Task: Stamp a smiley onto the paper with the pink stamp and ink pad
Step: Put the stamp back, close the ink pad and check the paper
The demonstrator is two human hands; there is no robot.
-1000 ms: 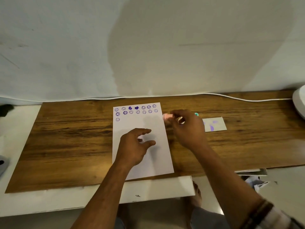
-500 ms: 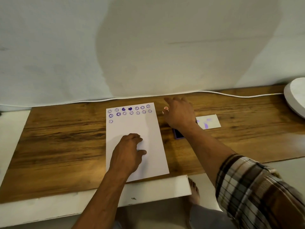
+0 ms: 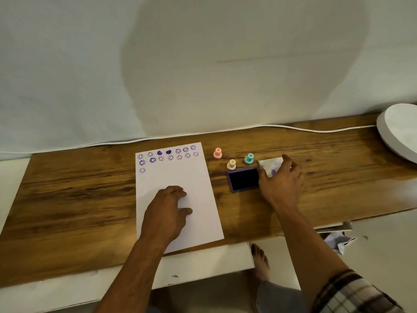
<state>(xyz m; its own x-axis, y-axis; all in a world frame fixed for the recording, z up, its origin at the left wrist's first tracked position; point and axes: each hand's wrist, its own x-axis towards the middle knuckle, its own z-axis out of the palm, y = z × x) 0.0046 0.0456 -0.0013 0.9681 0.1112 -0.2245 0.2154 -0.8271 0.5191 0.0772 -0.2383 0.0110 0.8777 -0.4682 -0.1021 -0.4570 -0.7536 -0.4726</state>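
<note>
A left hand (image 3: 168, 210) presses flat on white paper (image 3: 198, 199). The pink stamp (image 3: 217, 153) stands upright on the wooden table (image 3: 67, 188), beside an open ink pad (image 3: 243, 179). The right hand (image 3: 282, 181) pinches the pad's lid (image 3: 269, 166).

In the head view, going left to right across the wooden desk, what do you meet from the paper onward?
White paper sheet with purple stamps → pink stamp → cream stamp → teal stamp → white ink-smudged lid under the right hand → white round object at the desk's right end.
</note>
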